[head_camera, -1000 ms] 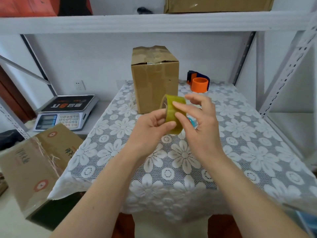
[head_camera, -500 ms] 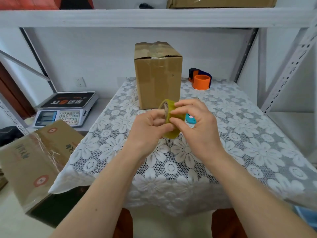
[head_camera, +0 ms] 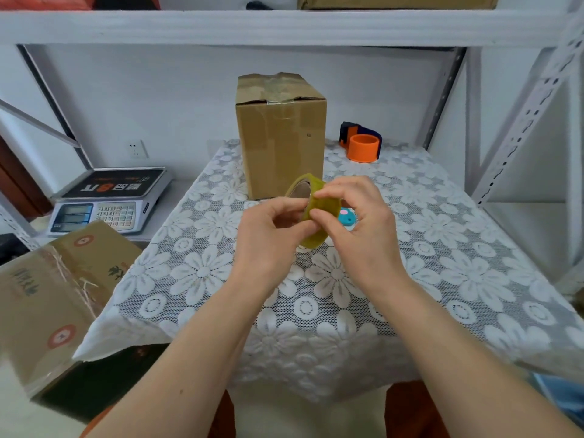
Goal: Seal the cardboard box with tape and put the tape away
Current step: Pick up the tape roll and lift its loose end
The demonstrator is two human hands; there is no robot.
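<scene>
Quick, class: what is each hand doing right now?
Left hand: closed on the tape roll.
Right hand: fingertips pinching the tape roll's outer face.

Tape roll (head_camera: 317, 216) partly hidden by hands; blue item (head_camera: 347, 218) mostly covered.

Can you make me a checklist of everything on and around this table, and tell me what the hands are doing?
Surface: table covered by a white lace cloth with a flower pattern.
Job's things: cardboard box upright at the back, top flaps closed with old tape showing; yellowish tape roll held above the cloth.
Clutter: orange and dark blue tape dispenser right of the box; small teal round object behind the hands.
Hands: left hand grips the roll; right hand fingers pinch its outer face, probably hunting for the tape end.
Cables: nothing seen.
Surroundings: weighing scale on the left, another carton lower left, white metal shelving overhead.
</scene>
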